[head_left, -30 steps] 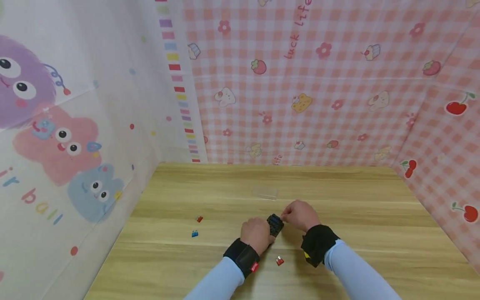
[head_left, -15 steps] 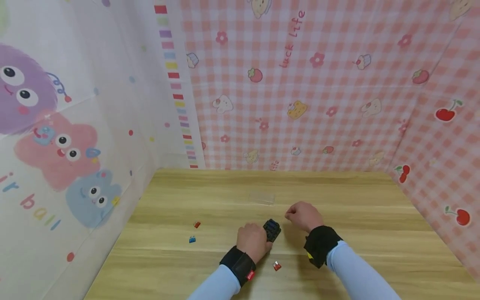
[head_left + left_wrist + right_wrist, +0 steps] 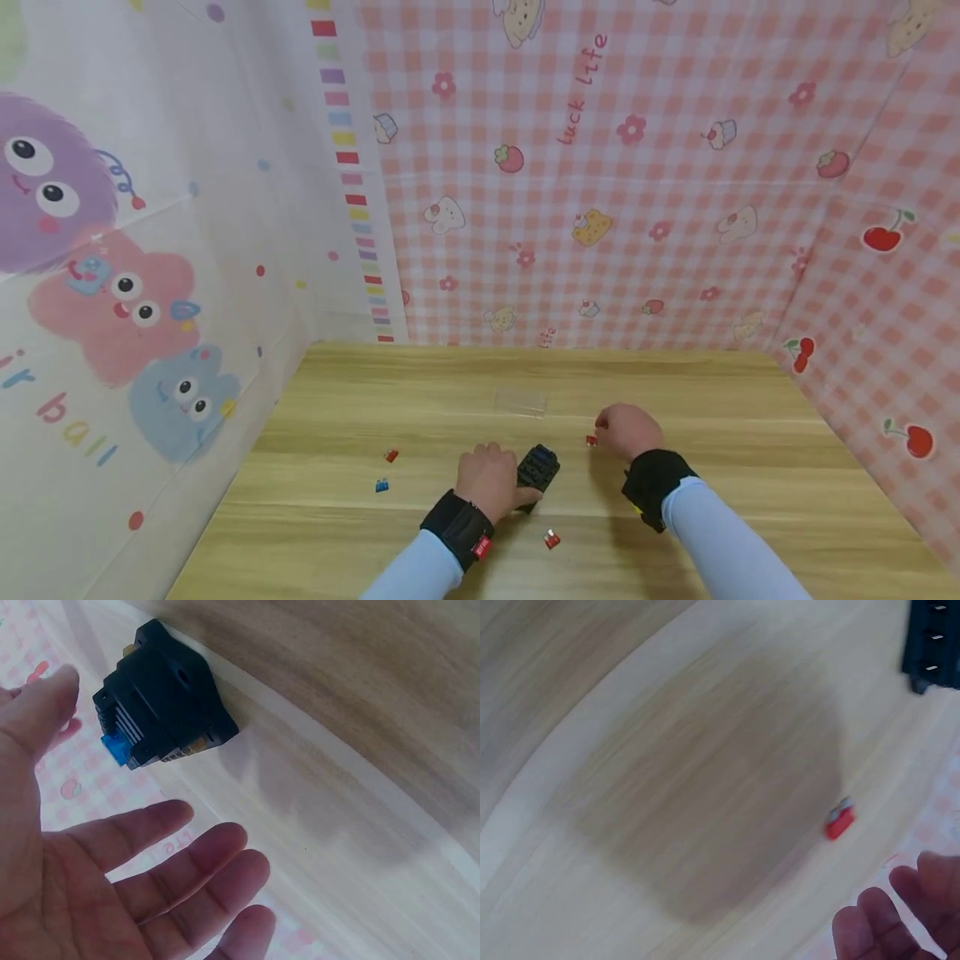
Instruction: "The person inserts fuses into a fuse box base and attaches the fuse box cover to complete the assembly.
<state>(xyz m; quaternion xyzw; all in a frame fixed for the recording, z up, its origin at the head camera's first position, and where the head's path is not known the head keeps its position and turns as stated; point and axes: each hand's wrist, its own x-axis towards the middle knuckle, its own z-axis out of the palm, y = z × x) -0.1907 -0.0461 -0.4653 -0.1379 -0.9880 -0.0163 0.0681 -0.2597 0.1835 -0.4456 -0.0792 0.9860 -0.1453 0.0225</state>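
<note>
A black fuse box (image 3: 538,469) sits on the wooden table in the middle. In the left wrist view a blue blade fuse (image 3: 116,748) sticks out of its top. My left hand (image 3: 487,482) is beside the box, its fingers spread and apart from it in the wrist view. To the right, a red blade fuse (image 3: 592,441) lies on the table. My right hand (image 3: 630,432) is just beside that fuse; in the right wrist view its fingers (image 3: 885,922) are loosely bent, apart from the fuse and holding nothing.
Another red fuse (image 3: 552,539) lies near the front. Further left are a red fuse (image 3: 392,456) and a blue fuse (image 3: 382,485). A clear plastic cover (image 3: 521,404) lies behind the fuse box. Patterned cloth (image 3: 585,275) hangs at the table's back and sides.
My left hand has loosened from the fuse box and shifted left. My right hand has moved right, away from the box, and a red fuse now shows on the table beside it.
</note>
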